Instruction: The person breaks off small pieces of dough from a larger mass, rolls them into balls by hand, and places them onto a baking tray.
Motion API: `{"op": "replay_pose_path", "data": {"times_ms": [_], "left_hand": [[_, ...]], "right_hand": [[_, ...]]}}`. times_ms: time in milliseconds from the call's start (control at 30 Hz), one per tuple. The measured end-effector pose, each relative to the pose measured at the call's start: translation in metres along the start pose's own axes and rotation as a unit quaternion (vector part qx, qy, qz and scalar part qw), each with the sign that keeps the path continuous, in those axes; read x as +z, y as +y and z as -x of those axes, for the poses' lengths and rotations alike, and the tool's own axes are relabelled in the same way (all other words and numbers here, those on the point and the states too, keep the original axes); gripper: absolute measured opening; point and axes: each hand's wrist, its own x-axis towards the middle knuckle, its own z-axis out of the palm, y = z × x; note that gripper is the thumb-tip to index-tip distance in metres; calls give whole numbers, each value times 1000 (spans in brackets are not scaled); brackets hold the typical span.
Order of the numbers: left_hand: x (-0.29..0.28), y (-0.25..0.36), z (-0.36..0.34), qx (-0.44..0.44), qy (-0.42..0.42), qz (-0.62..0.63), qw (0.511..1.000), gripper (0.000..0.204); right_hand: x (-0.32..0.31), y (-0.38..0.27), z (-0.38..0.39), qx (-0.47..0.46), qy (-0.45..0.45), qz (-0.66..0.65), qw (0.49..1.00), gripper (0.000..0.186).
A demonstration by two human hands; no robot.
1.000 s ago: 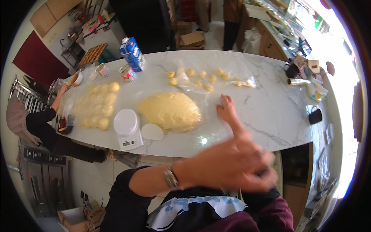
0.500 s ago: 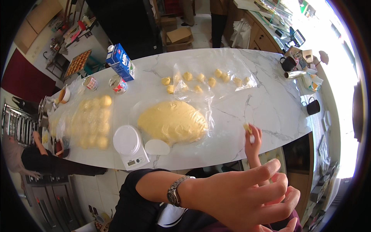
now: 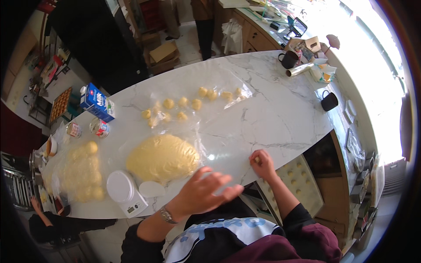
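Observation:
My right hand (image 3: 263, 164) rests on the marble table near its front edge, fingers curled over a small piece of yellow dough (image 3: 257, 160), mostly hidden by them. My left hand (image 3: 206, 193), with a watch at the wrist, hovers above the front edge, its slightly blurred fingers spread and nothing in them. Just beyond it lies a large mound of dough (image 3: 162, 155) under clear plastic. Farther back, several small dough balls (image 3: 196, 104) sit under a plastic sheet (image 3: 239, 98). Left of my left hand are a white scraper (image 3: 151, 189) and a kitchen scale (image 3: 133, 207).
Below the table's right front edge is a tray (image 3: 313, 199) with dough balls. Larger dough balls (image 3: 83, 173) lie under plastic at left, near a blue milk carton (image 3: 97, 104) and a can (image 3: 100, 128). A black mug (image 3: 329, 101) stands right. Another person (image 3: 44, 223) works far left.
My view has shifted and tilted. My left hand has swung from close in front of the camera toward the table edge, fingers spreading. My right hand has lowered onto the table and curled over the dough.

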Motion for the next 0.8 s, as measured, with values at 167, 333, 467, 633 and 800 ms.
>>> {"op": "replay_pose_path", "data": {"times_ms": [167, 333, 467, 633, 800], "left_hand": [[64, -1, 95, -116, -186, -12, 976, 50], [67, 1, 147, -188, -203, 20, 961, 46], [72, -3, 142, -173, -178, 16, 969, 46], [81, -7, 144, -173, -188, 17, 967, 48], [77, -6, 149, -168, -164, -9, 972, 50]], "right_hand": [[-14, 40, -92, 46, 185, 196, 962, 10], [10, -3, -14, 34, 9, 33, 999, 11], [-31, 33, -42, 32, 117, 149, 981, 12], [16, 19, -62, 61, 64, 103, 991, 13], [-25, 29, 3, 31, 10, 34, 999, 16]]}}
